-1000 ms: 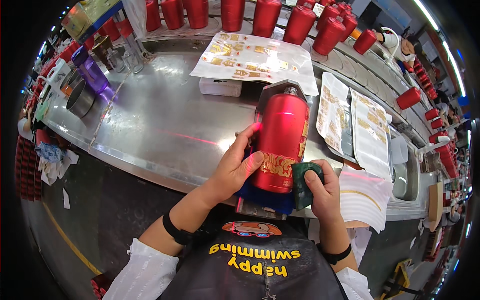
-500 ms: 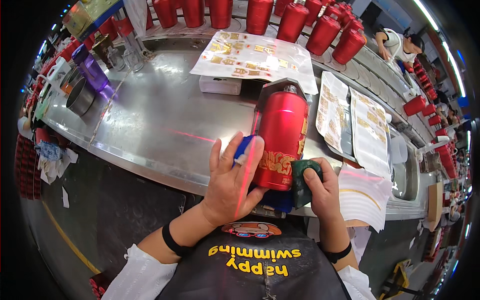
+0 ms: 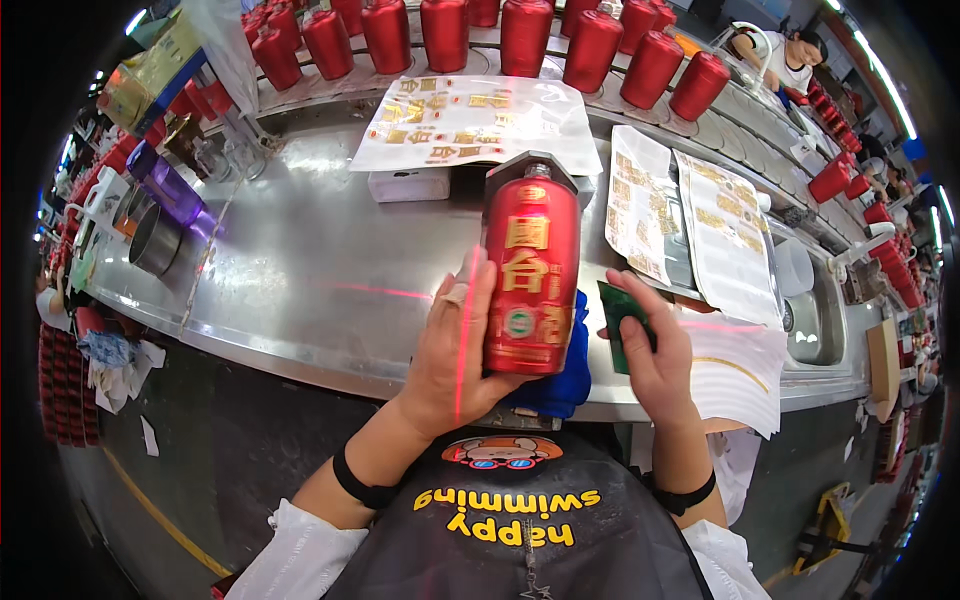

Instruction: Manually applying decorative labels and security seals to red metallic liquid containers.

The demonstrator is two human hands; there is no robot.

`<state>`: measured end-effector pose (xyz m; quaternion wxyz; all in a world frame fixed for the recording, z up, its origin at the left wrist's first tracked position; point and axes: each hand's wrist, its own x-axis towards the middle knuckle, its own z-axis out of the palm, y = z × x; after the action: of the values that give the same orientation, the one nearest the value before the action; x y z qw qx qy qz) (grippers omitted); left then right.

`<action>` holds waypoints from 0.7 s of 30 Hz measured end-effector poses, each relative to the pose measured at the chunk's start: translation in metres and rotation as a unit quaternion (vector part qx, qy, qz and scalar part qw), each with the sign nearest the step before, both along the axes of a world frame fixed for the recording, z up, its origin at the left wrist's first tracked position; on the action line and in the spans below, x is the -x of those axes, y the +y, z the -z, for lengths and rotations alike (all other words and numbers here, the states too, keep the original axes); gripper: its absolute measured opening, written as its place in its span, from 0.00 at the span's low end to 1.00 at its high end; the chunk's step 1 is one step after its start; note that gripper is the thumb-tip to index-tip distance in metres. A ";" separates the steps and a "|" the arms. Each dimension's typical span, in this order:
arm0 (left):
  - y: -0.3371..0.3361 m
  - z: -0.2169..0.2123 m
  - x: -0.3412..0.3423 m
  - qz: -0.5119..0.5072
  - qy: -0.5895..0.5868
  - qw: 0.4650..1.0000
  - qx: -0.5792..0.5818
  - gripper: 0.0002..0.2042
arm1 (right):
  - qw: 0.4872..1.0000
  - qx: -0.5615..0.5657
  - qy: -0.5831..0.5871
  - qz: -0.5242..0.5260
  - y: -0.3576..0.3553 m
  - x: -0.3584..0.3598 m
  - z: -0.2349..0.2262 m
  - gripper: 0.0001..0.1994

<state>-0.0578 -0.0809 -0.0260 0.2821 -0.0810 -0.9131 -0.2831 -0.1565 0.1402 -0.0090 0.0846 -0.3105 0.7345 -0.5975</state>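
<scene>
A red bottle [image 3: 505,345] with gold characters and a small green round mark on its front lies tilted back in a dark angular holder [image 3: 566,178]. My left hand [image 3: 440,355] grips it low on the left side, fingers along the body and thumb by the base. To the right of the bottle, apart from it, my right hand [image 3: 662,370] pinches a flat dark-green scraper-like piece [image 3: 614,318] between thumb and fingers. A blue cloth [image 3: 572,375] lies beneath and beside the bottle's lower right.
A gold-printed label sheet [image 3: 480,112] rests on a white box [image 3: 408,185] behind the bottle; more label sheets [image 3: 725,230] lie right. Red bottles [image 3: 525,38] line the far conveyor. A purple bottle [image 3: 165,185] and metal bowl [image 3: 156,240] stand left, a sink [image 3: 815,335] right. Another person [image 3: 790,60] works far right.
The bottle has turned so its gold-lettered front faces up. My left hand has closed against its side. My right hand has drawn the green piece away from the bottle to the right.
</scene>
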 end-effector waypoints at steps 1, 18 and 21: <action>-0.007 0.011 0.000 0.032 -0.021 0.996 -0.075 0.50 | 0.998 -0.006 0.070 -0.007 -0.002 -0.001 0.005 0.19; -0.004 0.011 -0.001 0.021 -0.022 0.997 -0.067 0.52 | 0.963 -0.067 0.262 -0.006 -0.020 -0.005 -0.024 0.14; -0.005 0.012 -0.001 0.024 -0.035 0.995 -0.089 0.53 | 0.960 -0.102 0.260 0.001 -0.036 -0.012 -0.028 0.14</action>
<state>-0.0564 -0.0854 -0.0377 0.2487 -0.0675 -0.8914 -0.3728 -0.1441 0.1044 0.0191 -0.0784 -0.4437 0.7889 -0.4179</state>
